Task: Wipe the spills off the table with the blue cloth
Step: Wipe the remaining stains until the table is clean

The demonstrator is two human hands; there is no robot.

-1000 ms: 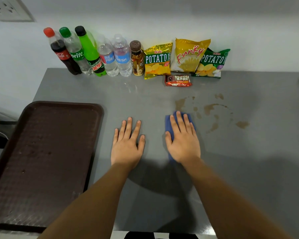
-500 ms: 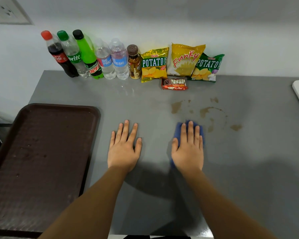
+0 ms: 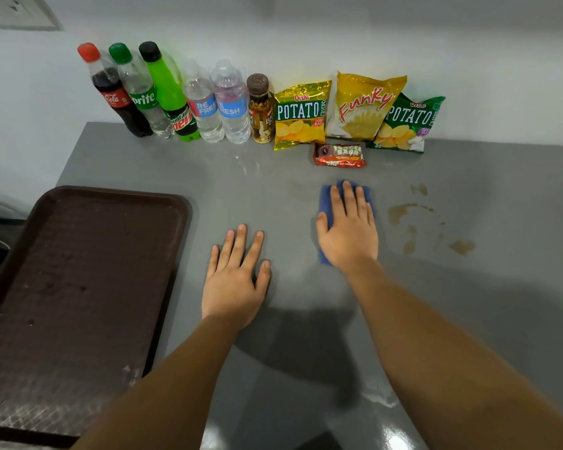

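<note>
blue cloth (image 3: 325, 198) lying flat on desk (image 3: 468, 303), centre, under right hand (image 3: 348, 228) | right grip: fingers flat, pressing cloth, not closed around it | brown spills (image 3: 400, 213) sitting at cloth's 3 o'clock, apart | left hand (image 3: 236, 276) resting flat, empty, at 8 o'clock | tray (image 3: 72, 303) lying at 9 o'clock | bottles (image 3: 173, 92), chip bags (image 3: 364, 105) standing at 12 o'clock

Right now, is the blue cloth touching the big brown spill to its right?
Apart. The head view shows bare grey table between the blue cloth, under the right hand, and the brown spill.
</note>
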